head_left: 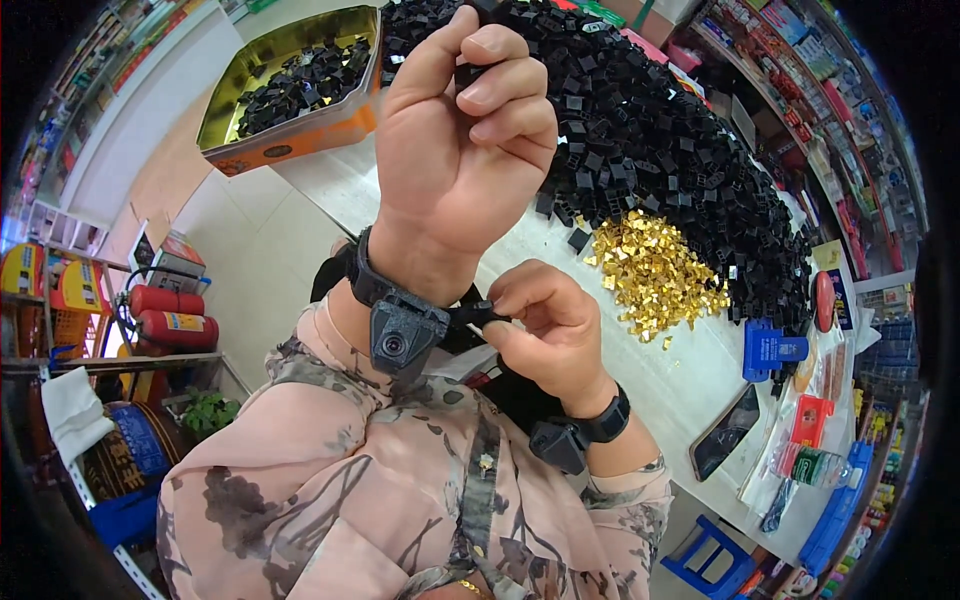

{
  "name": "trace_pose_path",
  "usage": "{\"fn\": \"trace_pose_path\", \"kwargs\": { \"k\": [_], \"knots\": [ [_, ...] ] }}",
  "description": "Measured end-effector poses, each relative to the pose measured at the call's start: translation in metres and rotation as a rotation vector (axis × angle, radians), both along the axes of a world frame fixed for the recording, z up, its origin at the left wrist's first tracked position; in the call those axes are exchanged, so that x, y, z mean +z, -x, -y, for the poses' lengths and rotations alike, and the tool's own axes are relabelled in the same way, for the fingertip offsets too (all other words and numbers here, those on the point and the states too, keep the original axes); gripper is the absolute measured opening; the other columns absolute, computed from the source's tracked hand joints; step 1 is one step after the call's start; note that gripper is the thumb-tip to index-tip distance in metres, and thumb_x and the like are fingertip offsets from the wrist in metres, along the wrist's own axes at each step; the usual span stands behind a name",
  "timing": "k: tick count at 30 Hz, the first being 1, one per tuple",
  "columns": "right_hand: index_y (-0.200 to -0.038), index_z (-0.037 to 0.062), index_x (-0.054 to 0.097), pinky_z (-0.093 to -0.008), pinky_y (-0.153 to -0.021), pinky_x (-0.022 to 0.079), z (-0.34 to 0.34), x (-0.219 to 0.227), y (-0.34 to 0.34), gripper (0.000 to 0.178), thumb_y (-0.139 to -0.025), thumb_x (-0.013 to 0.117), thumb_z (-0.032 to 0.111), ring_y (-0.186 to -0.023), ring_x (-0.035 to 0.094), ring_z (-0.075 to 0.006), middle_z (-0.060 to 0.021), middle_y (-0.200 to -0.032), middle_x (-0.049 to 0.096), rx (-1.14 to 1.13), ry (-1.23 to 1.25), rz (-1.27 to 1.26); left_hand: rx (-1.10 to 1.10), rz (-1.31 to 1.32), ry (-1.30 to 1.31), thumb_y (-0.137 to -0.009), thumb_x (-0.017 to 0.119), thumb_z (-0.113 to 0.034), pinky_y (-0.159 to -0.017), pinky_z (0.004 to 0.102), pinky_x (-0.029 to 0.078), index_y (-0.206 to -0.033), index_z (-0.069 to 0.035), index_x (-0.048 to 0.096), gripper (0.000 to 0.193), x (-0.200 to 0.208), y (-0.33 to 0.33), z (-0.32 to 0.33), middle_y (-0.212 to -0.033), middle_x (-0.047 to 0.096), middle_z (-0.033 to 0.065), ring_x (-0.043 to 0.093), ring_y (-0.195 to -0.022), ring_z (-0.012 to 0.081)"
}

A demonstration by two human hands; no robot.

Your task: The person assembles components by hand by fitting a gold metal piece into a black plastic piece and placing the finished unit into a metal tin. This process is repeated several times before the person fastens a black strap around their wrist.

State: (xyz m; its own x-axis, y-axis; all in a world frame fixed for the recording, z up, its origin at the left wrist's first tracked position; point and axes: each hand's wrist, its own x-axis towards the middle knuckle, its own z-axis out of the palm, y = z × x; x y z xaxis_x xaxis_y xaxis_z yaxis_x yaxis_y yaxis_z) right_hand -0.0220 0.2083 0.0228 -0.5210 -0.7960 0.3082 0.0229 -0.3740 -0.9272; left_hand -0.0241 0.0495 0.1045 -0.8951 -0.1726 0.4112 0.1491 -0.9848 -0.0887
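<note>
My left hand [450, 150] is raised with its palm toward me, the fingers curled in and the thumb at the index finger. Something black shows by its fingertips at the top edge; I cannot tell it from the black pile behind. A black wrist camera [393, 340] is strapped to my left wrist. Beside it, my right hand [548, 330] pinches the loose end of a black strap [475, 314] between thumb and forefinger. Another black wrist camera [560, 445] sits on my right wrist.
A large heap of small black plastic pieces [660, 140] covers the white table [650, 400], with a gold pile of small pieces [655, 275] at its near edge. An orange box with gold lining [290, 150] holds more black pieces. Rightward lie a phone [726, 432] and plastic bottle [815, 465].
</note>
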Motion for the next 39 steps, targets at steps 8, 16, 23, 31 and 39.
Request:
{"fn": "trace_pose_path", "kwargs": {
  "k": [8,16,23,31,39],
  "knots": [
    [-0.087,0.0013,0.053,-0.0231,-0.071,0.046,-0.002,0.000,-0.002,0.019,-0.072,0.063,-0.007,-0.080,0.055,-0.0121,-0.0105,-0.094,0.057,0.006,-0.057,0.149,0.005,0.008,0.070,-0.095,0.041,-0.016,-0.048,0.0202,0.034,-0.081,-0.004,0.047,0.019,-0.006,0.003,-0.001,-0.076,0.049,-0.0006,0.041,-0.056,0.0070],
    [-0.097,0.0005,0.055,-0.0199,-0.066,0.046,0.000,-0.007,0.005,0.019,-0.080,0.063,-0.003,-0.078,0.056,-0.0062,-0.0036,-0.094,0.060,0.132,-0.053,0.300,-0.119,-0.032,0.022,-0.095,0.042,-0.020,-0.047,0.0194,0.034,-0.085,-0.004,0.052,0.021,-0.005,0.002,-0.013,-0.076,0.052,-0.0019,0.042,-0.057,0.0060],
    [-0.102,0.0007,0.057,-0.0180,-0.064,0.044,0.003,-0.003,0.001,0.022,-0.081,0.065,0.002,-0.078,0.056,-0.0054,-0.0017,-0.091,0.061,0.191,-0.039,0.299,-0.201,-0.109,0.043,-0.095,0.043,-0.023,-0.046,0.0188,0.034,-0.083,-0.006,0.052,0.023,-0.001,-0.004,-0.023,-0.075,0.054,-0.0022,0.043,-0.057,0.0057],
    [-0.099,0.0004,0.059,-0.0203,-0.067,0.046,-0.002,-0.001,0.004,0.018,-0.082,0.064,0.002,-0.078,0.057,-0.0069,-0.0023,-0.088,0.063,0.147,-0.103,0.318,-0.122,-0.137,0.085,-0.096,0.039,-0.018,-0.049,0.0195,0.034,-0.111,-0.002,0.049,0.024,-0.005,-0.003,-0.025,-0.077,0.048,-0.0012,0.040,-0.057,0.0059],
    [-0.101,-0.0005,0.059,-0.0220,-0.069,0.047,-0.002,-0.004,0.007,0.017,-0.084,0.058,-0.001,-0.079,0.059,-0.0094,-0.0044,-0.089,0.064,0.088,-0.195,0.311,0.219,0.022,0.315,-0.095,0.044,-0.022,-0.045,0.0177,0.032,-0.107,-0.008,0.051,0.019,-0.017,0.007,-0.025,-0.072,0.049,-0.0023,0.041,-0.055,0.0056]
  ]
}}
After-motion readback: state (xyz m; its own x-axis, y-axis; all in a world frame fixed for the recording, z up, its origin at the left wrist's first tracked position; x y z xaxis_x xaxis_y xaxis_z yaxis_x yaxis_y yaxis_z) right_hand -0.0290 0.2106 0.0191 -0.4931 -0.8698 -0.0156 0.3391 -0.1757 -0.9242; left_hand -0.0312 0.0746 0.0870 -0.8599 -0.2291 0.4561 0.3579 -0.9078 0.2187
